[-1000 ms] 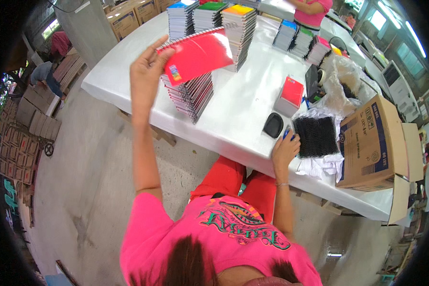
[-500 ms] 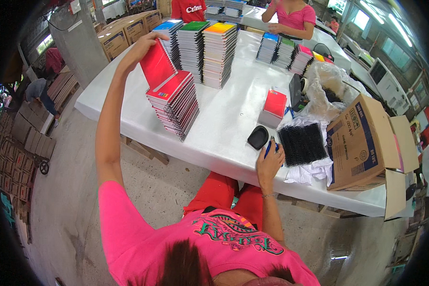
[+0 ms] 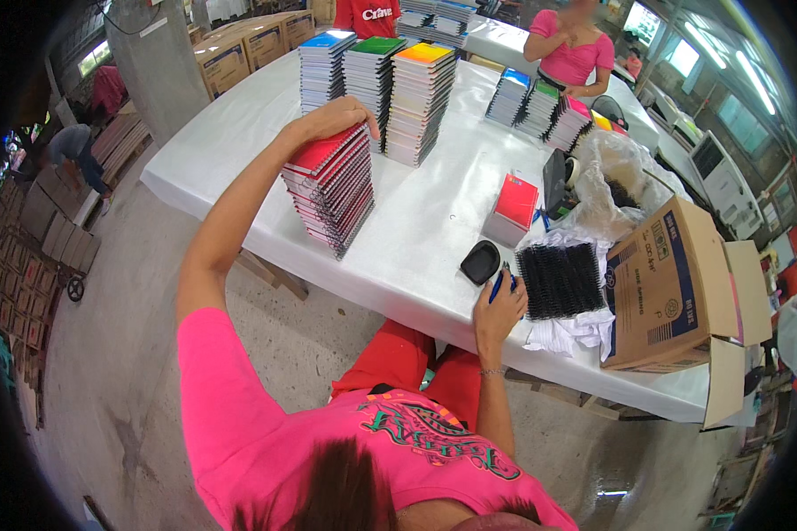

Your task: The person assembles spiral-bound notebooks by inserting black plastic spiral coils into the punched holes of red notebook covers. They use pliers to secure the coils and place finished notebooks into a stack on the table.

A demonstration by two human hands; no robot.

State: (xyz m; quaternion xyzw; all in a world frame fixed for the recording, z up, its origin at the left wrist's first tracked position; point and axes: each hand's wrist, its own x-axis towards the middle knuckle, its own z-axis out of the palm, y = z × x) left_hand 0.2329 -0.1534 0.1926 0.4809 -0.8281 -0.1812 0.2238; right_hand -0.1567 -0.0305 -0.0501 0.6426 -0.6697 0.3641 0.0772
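My left hand (image 3: 335, 121) lies over the top of a stack of red spiral notebooks (image 3: 332, 199), its fingers bent over the far edge of the uppermost red notebook (image 3: 313, 156). Part of that cover is hidden under my hand and wrist. My right hand (image 3: 500, 310) rests near the table's front edge, closed round a blue-handled tool (image 3: 496, 288) that looks like pliers; its dark tip points away from me. Just beyond sits a small black dish (image 3: 480, 263). Black spiral coils (image 3: 558, 280) lie on white wrapping to the right of this hand.
Behind the red stack stand blue (image 3: 321, 75), green (image 3: 367, 84) and yellow (image 3: 423, 102) notebook stacks. A red-topped paper block (image 3: 515, 199) lies mid-table. An open carton (image 3: 660, 283) stands at right beside a plastic bag (image 3: 624, 168). Across the table is a person in pink (image 3: 571, 49).
The red notebook that my left hand held tilted up now lies flat on the stack. My left hand has come down and right with it. My right hand keeps the blue-handled tool.
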